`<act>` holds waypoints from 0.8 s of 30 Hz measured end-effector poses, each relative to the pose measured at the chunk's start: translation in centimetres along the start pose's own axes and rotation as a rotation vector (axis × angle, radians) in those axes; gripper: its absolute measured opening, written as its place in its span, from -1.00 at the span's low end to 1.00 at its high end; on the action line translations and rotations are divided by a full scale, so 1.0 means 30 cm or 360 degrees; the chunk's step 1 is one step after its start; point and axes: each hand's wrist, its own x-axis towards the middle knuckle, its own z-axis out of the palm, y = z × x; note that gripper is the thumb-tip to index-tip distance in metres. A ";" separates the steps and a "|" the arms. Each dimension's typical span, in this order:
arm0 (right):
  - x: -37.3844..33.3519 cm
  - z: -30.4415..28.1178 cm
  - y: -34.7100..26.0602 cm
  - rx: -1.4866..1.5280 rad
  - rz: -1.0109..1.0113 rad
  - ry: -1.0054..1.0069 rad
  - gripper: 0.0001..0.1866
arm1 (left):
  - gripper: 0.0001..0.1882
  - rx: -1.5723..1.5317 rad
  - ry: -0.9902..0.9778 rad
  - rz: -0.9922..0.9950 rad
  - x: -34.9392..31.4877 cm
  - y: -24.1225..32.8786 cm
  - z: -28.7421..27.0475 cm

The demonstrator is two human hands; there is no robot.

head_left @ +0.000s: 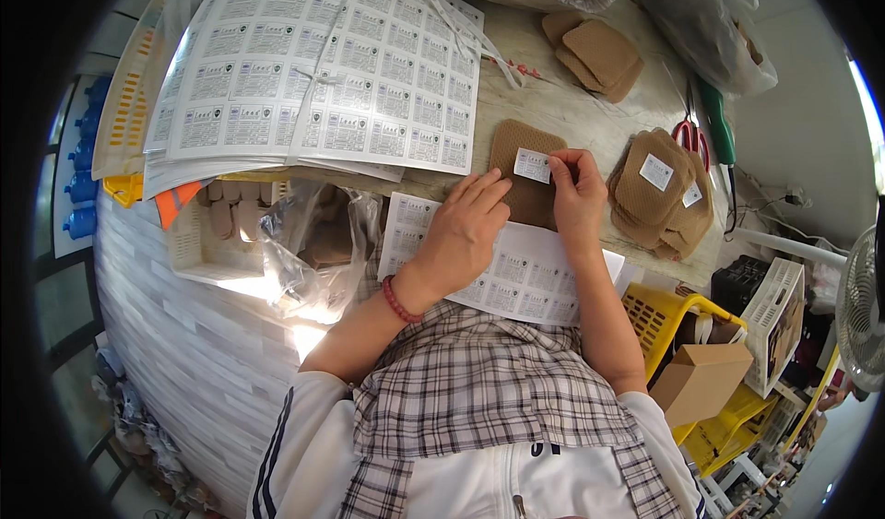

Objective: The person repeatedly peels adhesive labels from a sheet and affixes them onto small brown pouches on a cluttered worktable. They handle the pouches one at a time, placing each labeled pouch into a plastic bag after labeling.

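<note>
A brown textured pad (pixel 527 136) lies on the worktable in front of me. My right hand (pixel 579 196) pinches the right edge of a small white printed label (pixel 532 165), which is at the pad's surface; I cannot tell how much of it is stuck down. My left hand (pixel 468 229), with a red bead bracelet, has its fingers stretched out and their tips at the pad's left edge. Its thumb is hidden. Beneath both hands, a white label sheet (pixel 516 275) extends from the table edge over my lap. To the right, several similar pads (pixel 636 201) are stacked, two showing labels.
A large tied stack of label sheets (pixel 313 67) covers the table's left. Further back are more brown pads (pixel 604 58) and a plastic bag (pixel 728 40). Red-handled scissors (pixel 690 139) and a green-handled tool (pixel 717 123) lie right. Yellow crates (pixel 659 316) and a fan (pixel 865 307) stand lower right.
</note>
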 end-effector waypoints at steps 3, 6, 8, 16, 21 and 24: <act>0.005 0.007 0.002 -0.0089 0.0039 0.0021 -0.90 | -0.90 -0.0011 0.0004 0.0002 0.005 -0.003 0.003; 0.008 0.007 -0.012 -0.0178 0.0047 0.0018 -0.90 | -0.89 -0.0010 -0.0001 0.0001 0.007 -0.005 0.002; 0.011 0.007 -0.024 -0.0189 0.0071 0.0008 -0.89 | -0.90 -0.0024 -0.0003 -0.0020 0.006 -0.005 0.003; 0.009 0.011 -0.032 -0.0240 0.0055 0.0028 -0.90 | -0.89 -0.0026 -0.0014 -0.0025 0.011 0.000 -0.003; 0.004 0.014 -0.037 -0.0297 0.0038 0.0031 -0.87 | -0.90 -0.0034 -0.0003 -0.0023 0.011 -0.001 -0.002; 0.004 0.014 -0.034 -0.0317 0.0018 0.0044 -0.88 | -0.91 -0.0049 0.0024 -0.0009 0.021 0.006 -0.010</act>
